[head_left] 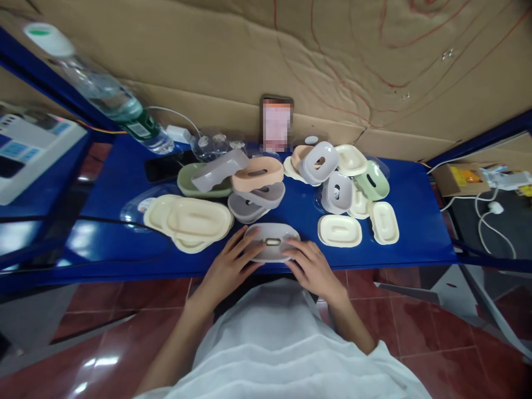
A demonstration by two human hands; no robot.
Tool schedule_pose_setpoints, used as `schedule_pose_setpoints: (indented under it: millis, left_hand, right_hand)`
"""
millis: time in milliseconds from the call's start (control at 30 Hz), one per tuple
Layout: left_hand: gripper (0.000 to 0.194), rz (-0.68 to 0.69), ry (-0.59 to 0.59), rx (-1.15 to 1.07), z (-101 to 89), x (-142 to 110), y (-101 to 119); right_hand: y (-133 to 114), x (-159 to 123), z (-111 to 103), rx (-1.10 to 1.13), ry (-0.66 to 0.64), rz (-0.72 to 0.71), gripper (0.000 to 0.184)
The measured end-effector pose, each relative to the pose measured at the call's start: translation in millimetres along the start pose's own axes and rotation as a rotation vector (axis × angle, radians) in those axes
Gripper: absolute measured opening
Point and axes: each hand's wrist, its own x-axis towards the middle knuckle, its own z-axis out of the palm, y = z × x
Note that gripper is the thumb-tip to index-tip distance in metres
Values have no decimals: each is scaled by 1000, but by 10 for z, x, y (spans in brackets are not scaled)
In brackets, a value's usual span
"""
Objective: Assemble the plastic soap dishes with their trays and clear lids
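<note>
A grey oval plastic cover [272,255] with a slot in its middle lies at the front edge of the blue table. Something cream shows through the slot. My left hand [233,259] grips its left end, fingers over the top. The right end is held by my right hand [312,265], fingertips resting on the upper face. Left of it are stacked cream oval pieces [199,216]. Just behind sit more grey covers [249,208], with an orange cover [257,173] on top. To the right lies a cream oval base [339,230].
The blue table [415,221] also carries a green cover [374,182], a dark phone [166,167] and a water bottle [112,100]. A lit phone [276,124] leans on the cardboard wall [199,55]. A small box [463,180] with cables stands at far right.
</note>
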Motion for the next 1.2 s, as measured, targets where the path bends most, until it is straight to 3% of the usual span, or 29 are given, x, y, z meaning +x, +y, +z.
schedule_pose_setpoints:
  millis: [400,767,833,900,1033,1200]
  left_hand:
    - [42,51,-16,-1,50,129,82]
    - [45,72,-15,24,63,115,62]
    - [46,74,-9,35,57,102,66]
    - [49,68,-10,50,49,74,69]
    - [58,52,2,58,50,7,89]
    - [57,31,19,54,80,27,147]
  right_hand:
    - [61,-139,83,-190,136,-25,39]
    - [134,-135,158,-207,102,-38,40]
    - [154,-175,105,-204,119,-69,42]
    - [202,-247,-5,-206,216,-76,47]
    - [432,-360,-321,-312,438,99,49]
    - [773,-211,-602,-494,421,287,41]
